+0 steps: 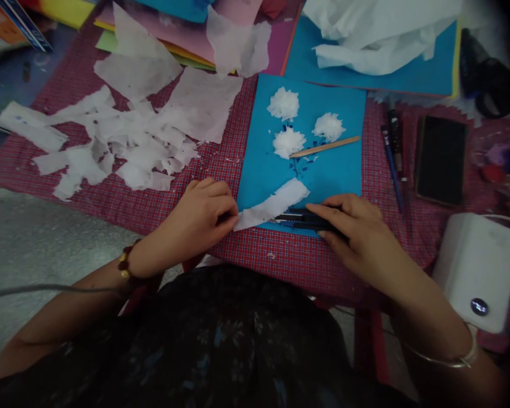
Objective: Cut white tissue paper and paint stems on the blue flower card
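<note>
Paper strip (276, 203) lies across the blue card (340, 175); your left hand (204, 214) pinches its end, your right hand (363, 235) grips a black tool (308, 220).

We get a dim, soft picture: the upper-right corner falls to black, the right edge smears, our clothing (238, 340) sinks into darkness.

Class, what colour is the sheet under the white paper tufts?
The sheet is blue, clearest in the head view.

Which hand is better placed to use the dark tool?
Likely the right hand: it holds the dark tool, while the left hand is at one end of the white strip.
</note>
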Action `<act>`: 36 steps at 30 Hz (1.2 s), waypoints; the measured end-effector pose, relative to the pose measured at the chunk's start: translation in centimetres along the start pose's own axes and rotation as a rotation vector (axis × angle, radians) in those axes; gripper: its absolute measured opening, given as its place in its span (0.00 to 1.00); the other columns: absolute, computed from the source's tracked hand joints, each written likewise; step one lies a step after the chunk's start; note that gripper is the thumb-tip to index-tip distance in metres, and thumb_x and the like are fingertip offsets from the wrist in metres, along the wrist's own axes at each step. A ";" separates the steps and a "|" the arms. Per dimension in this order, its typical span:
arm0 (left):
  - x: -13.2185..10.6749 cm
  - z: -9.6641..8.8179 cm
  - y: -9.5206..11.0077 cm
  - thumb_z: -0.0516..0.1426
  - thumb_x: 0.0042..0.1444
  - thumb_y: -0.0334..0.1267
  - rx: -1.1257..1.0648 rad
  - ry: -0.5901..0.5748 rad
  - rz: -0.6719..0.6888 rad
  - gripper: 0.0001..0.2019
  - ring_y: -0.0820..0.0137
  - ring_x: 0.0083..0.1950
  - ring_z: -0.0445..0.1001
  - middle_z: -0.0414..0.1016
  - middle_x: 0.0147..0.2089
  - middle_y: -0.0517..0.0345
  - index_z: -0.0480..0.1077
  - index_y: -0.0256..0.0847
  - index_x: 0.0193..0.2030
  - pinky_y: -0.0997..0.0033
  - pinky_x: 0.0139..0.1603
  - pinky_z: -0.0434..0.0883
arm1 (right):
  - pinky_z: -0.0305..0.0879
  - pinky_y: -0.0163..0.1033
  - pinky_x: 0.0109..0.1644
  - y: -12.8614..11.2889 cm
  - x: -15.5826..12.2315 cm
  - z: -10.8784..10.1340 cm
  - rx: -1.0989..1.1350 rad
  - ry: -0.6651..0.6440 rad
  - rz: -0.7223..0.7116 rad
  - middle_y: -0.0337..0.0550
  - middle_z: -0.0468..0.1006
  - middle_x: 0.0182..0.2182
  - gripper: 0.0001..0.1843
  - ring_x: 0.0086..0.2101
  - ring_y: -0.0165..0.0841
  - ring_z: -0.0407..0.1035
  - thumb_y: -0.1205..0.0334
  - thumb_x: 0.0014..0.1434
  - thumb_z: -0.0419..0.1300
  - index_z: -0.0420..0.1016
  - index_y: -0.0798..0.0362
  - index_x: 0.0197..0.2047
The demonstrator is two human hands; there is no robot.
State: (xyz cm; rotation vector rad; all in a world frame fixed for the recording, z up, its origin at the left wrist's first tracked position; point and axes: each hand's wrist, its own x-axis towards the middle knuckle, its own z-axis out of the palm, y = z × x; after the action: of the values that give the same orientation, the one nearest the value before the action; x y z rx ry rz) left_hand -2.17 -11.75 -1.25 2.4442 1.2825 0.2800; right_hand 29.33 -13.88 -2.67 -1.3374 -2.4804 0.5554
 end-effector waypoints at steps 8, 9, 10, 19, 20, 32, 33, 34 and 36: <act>-0.5 0.3 0.5 0.55 0.63 0.32 0.052 0.056 -0.010 0.18 0.58 0.55 0.70 0.73 0.54 0.50 0.69 0.44 0.59 0.55 0.55 0.66 | 0.66 0.58 0.52 0.4 -0.2 -0.1 0.011 -0.035 -0.007 0.52 0.72 0.50 0.26 0.50 0.49 0.68 0.70 0.64 0.55 0.69 0.46 0.63; -0.6 0.4 0.5 0.54 0.64 0.31 0.064 0.075 0.021 0.22 0.57 0.59 0.68 0.70 0.59 0.48 0.66 0.46 0.64 0.52 0.60 0.64 | 0.67 0.58 0.52 0.3 -0.2 -0.2 0.010 -0.036 -0.006 0.52 0.72 0.50 0.26 0.50 0.49 0.68 0.70 0.63 0.55 0.69 0.46 0.63; -0.7 0.5 0.5 0.53 0.65 0.31 0.080 0.084 0.062 0.23 0.56 0.64 0.65 0.67 0.64 0.48 0.65 0.49 0.65 0.49 0.63 0.62 | 0.67 0.58 0.52 0.3 -0.2 -0.2 0.008 -0.036 -0.005 0.52 0.72 0.50 0.26 0.50 0.49 0.68 0.70 0.63 0.55 0.69 0.46 0.63; -1.5 1.9 -0.7 0.55 0.63 0.27 0.149 0.023 0.174 0.26 0.52 0.75 0.52 0.54 0.75 0.52 0.68 0.56 0.64 0.40 0.72 0.51 | 0.67 0.59 0.51 0.4 -0.1 -0.5 -0.032 -0.062 -0.017 0.52 0.71 0.50 0.25 0.49 0.49 0.68 0.68 0.64 0.54 0.69 0.45 0.64; -1.5 2.0 -0.8 0.55 0.63 0.27 0.144 0.017 0.177 0.26 0.51 0.75 0.51 0.53 0.75 0.50 0.67 0.55 0.64 0.40 0.72 0.52 | 0.67 0.59 0.51 0.3 -0.2 -0.6 -0.033 -0.064 -0.017 0.52 0.71 0.50 0.25 0.49 0.49 0.68 0.68 0.64 0.54 0.69 0.45 0.64; -1.5 2.2 -0.9 0.55 0.63 0.29 0.163 -0.013 0.193 0.26 0.52 0.75 0.52 0.55 0.75 0.51 0.65 0.54 0.66 0.41 0.73 0.49 | 0.67 0.57 0.50 -0.9 -2.8 -0.5 -0.012 -0.047 0.035 0.54 0.72 0.50 0.23 0.49 0.48 0.69 0.66 0.67 0.54 0.68 0.49 0.64; -1.5 2.1 -0.9 0.55 0.64 0.29 0.168 -0.011 0.189 0.25 0.52 0.75 0.53 0.56 0.75 0.51 0.65 0.54 0.66 0.41 0.73 0.49 | 0.67 0.57 0.50 -0.9 -3.0 -0.4 -0.012 -0.048 0.038 0.54 0.72 0.50 0.23 0.49 0.49 0.69 0.66 0.67 0.54 0.68 0.49 0.64; -1.6 2.1 -0.9 0.55 0.64 0.30 0.177 -0.012 0.185 0.25 0.52 0.75 0.54 0.56 0.75 0.52 0.65 0.54 0.66 0.40 0.72 0.49 | 0.67 0.56 0.50 -0.8 -3.1 -0.4 -0.013 -0.048 0.037 0.54 0.72 0.50 0.23 0.49 0.49 0.69 0.66 0.67 0.54 0.68 0.49 0.64; -1.6 2.1 -0.8 0.55 0.64 0.30 0.200 -0.022 0.180 0.24 0.52 0.74 0.54 0.57 0.75 0.52 0.65 0.54 0.66 0.40 0.72 0.50 | 0.67 0.56 0.50 -0.8 -3.4 -0.3 -0.012 -0.045 0.033 0.54 0.72 0.50 0.23 0.49 0.48 0.69 0.67 0.66 0.54 0.68 0.50 0.64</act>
State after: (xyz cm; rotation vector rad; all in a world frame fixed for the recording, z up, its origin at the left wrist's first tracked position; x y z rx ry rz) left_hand -2.97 -13.07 -3.53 2.7293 1.1315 0.1777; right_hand 30.71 -17.08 -2.23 -1.3877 -2.5052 0.5855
